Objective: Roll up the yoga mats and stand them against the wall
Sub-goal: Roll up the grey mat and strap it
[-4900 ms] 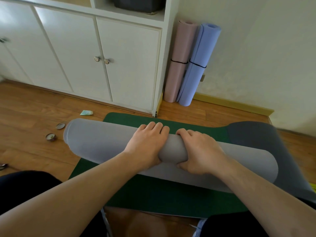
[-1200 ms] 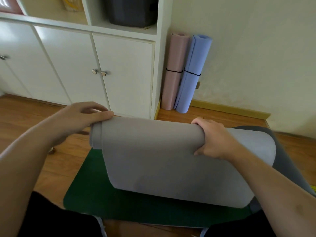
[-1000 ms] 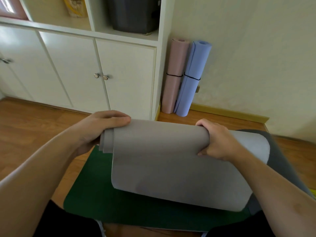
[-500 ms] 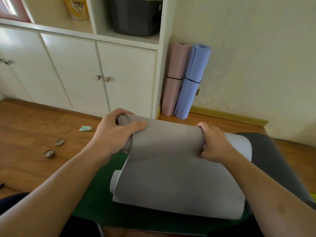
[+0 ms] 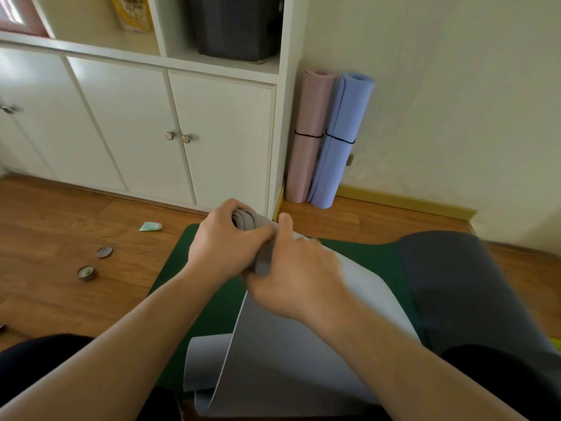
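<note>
Head view: the grey mat (image 5: 303,344) is partly rolled and held tilted over the green mat (image 5: 364,256), which lies flat on the wooden floor (image 5: 60,214). Its upper end rises toward the cupboard (image 5: 212,132) and its lower end, a loose flap curling open, rests near the person's knees. The left hand (image 5: 224,247) is clamped round the roll's upper end, where coiled layers show at the mouth. The right hand (image 5: 297,284), somewhat blurred, appears closed on the mat just below and touches the left; the exact lie of its fingers cannot be told. The roll's long axis runs from the hands down and back toward the body, so both grips crowd one end and the slack end goes unheld. In judgement, the roll needs tightening before it can stand. A dark grey mat (image 5: 455,284) lies partly unrolled to the right, overlapping the green one. The pink mat (image 5: 306,141) and blue mat (image 5: 340,144), each banded, stand upright against the wall (image 5: 440,86) beside the cupboard, ahead and slightly right. Two small tins (image 5: 91,265) and a green scrap (image 5: 150,226) lie on the floor to the left, off the likely path.
</note>
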A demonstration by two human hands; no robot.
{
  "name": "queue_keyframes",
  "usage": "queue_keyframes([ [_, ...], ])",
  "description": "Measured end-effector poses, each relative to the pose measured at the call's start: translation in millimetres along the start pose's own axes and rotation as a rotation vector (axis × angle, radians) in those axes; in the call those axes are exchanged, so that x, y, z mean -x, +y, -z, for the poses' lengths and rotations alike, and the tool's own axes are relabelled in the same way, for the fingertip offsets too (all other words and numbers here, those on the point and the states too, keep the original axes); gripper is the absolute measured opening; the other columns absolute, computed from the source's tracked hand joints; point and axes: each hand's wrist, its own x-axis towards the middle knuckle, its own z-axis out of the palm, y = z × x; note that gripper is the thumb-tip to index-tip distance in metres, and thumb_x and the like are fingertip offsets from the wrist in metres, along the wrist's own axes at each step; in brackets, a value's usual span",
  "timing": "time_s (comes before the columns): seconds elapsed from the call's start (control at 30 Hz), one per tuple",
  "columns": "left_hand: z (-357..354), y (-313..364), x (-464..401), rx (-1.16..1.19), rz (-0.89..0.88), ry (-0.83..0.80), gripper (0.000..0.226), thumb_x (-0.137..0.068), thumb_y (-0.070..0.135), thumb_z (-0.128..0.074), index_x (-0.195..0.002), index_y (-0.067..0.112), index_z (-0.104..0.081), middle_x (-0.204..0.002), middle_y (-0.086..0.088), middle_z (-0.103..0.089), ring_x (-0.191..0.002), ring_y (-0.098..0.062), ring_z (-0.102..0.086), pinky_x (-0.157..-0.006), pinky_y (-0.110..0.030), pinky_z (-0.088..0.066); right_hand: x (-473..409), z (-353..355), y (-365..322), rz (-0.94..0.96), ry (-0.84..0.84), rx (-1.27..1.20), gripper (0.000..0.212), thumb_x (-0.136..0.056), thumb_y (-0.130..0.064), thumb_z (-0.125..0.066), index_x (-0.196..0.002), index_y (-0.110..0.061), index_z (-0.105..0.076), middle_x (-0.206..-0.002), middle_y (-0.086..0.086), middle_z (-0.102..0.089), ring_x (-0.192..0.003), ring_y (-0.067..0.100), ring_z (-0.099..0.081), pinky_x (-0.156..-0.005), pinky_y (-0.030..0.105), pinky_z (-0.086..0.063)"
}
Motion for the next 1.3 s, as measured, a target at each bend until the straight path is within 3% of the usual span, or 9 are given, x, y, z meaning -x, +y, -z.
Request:
queue_keyframes([
  [0.13, -5, 0, 2, -0.027, -0.001, 0.003, 0.033, -0.078, 0.055, -0.081, -0.098, 0.037, -0.062, -0.091, 0.013, -0.069, -0.084, -0.01, -0.066, -0.075, -0.042, -0.062, -4, -5, -9, -0.043, -0.033, -0.174, 0.068, -0.091, -0.028, -0.066, -0.147, -0.012, -0.031, -0.087, -0.004, -0.062, -0.071, 0.014, -0.062, -0.053, 0.032, -0.049],
  [0.27, -6, -1, 1, -0.075, 0.013, 0.01, 0.035, -0.081, 0.066, -0.073, -0.098, 0.039, -0.059, -0.097, 0.01, -0.067, -0.085, -0.011, -0.065, -0.075, -0.042, -0.061, -10, -8, -8, -0.018, 0.006, -0.205, 0.048, -0.099, -0.021, -0.059, -0.141, -0.006, -0.04, -0.097, 0.005, -0.068, -0.077, 0.022, -0.063, -0.066, 0.039, -0.056],
  [0.43, -10, -2, 4, -0.114, 0.014, 0.036, 0.03, -0.095, 0.064, -0.053, -0.099, 0.035, -0.059, -0.099, 0.009, -0.066, -0.085, -0.011, -0.063, -0.073, -0.039, -0.056, -8, -7, -4, 0.101, 0.041, -0.148, 0.033, -0.106, -0.022, -0.054, -0.135, -0.009, -0.048, -0.102, 0.008, -0.07, -0.079, 0.022, -0.066, -0.067, 0.035, -0.055],
  [0.7, -18, -5, 3, -0.062, 0.079, 0.015, 0.032, -0.105, 0.054, -0.035, -0.115, 0.032, -0.056, -0.109, 0.008, -0.063, -0.092, -0.011, -0.059, -0.069, -0.035, -0.04, -5, -1, 3, 0.299, -0.015, -0.12, 0.046, -0.105, -0.012, -0.049, -0.15, -0.011, -0.041, -0.098, 0.007, -0.069, -0.075, 0.022, -0.064, -0.064, 0.033, -0.049],
  [0.87, -18, 2, 5, -0.073, 0.053, 0.012, 0.031, -0.109, 0.041, -0.03, -0.115, 0.027, -0.057, -0.114, 0.006, -0.062, -0.103, -0.02, -0.058, -0.079, -0.042, -0.045, -2, -1, 8, 0.359, -0.029, -0.164, 0.059, -0.106, -0.012, -0.049, -0.162, -0.012, -0.03, -0.094, 0.002, -0.066, -0.072, 0.017, -0.062, -0.063, 0.03, -0.047],
  [0.97, -18, 6, 7, -0.029, 0.031, -0.012, 0.034, -0.108, 0.037, -0.027, -0.113, 0.023, -0.058, -0.115, 0.002, -0.061, -0.107, -0.024, -0.057, -0.091, -0.052, -0.049, 0, -1, 9, 0.374, -0.035, -0.219, 0.062, -0.108, -0.015, -0.051, -0.165, -0.014, -0.026, -0.109, 0.006, -0.07, -0.086, 0.021, -0.068, -0.08, 0.038, -0.06],
  [1.03, -19, 8, 8, 0.145, 0.15, -0.055, 0.035, -0.104, 0.05, -0.033, -0.103, 0.03, -0.061, -0.108, 0.001, -0.064, -0.107, -0.026, -0.061, -0.098, -0.056, -0.05, 1, -1, 9, 0.368, -0.035, -0.243, 0.064, -0.107, -0.016, -0.052, -0.165, -0.014, -0.025, -0.118, 0.008, -0.07, -0.096, 0.022, -0.069, -0.092, 0.042, -0.061],
  [1.13, -22, 11, 8, 0.463, 0.396, -0.111, 0.043, -0.094, 0.065, -0.046, -0.093, 0.032, -0.074, -0.097, -0.002, -0.074, -0.099, -0.025, -0.07, -0.102, -0.053, -0.053, 1, -3, 11, 0.375, -0.011, -0.279, 0.067, -0.103, -0.015, -0.055, -0.164, -0.016, -0.027, -0.114, 0.005, -0.072, -0.092, 0.019, -0.071, -0.088, 0.043, -0.063],
  [1.3, -25, 15, 13, 0.504, 0.427, -0.153, 0.052, -0.099, 0.069, -0.042, -0.108, 0.028, -0.074, -0.106, -0.005, -0.076, -0.102, -0.024, -0.073, -0.104, -0.05, -0.053, 5, -4, 19, 0.379, -0.001, -0.406, 0.07, -0.097, -0.007, -0.059, -0.159, -0.016, -0.028, -0.094, 0.006, -0.072, -0.077, 0.02, -0.069, -0.07, 0.043, -0.062],
])
